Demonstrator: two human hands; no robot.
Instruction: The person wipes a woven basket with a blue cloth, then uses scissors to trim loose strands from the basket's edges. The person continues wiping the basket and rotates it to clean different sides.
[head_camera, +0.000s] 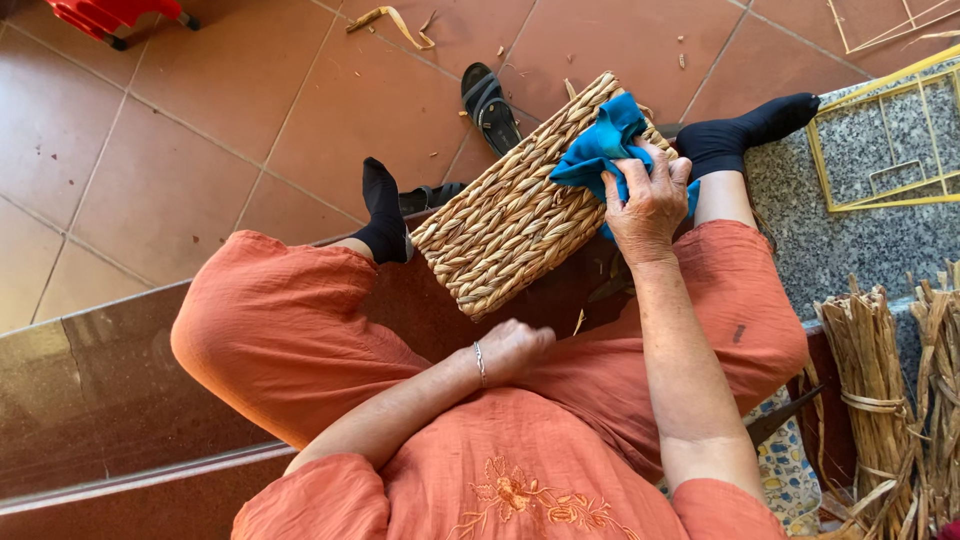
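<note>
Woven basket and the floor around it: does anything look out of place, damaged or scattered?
The woven basket looks intact, with the right hand pressing a blue cloth on it. Straw scraps lie scattered on the tiles, and one black sandal lies loose beside the basket.

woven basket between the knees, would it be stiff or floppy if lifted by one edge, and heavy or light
The woven basket probably stays stiff: its braided sides keep straight edges and square corners while tilted. It is likely light for its size, being dried plant fibre like the bundles nearby. The coarse weave should grip well, not slip, under the right hand pressing the blue cloth.
</note>
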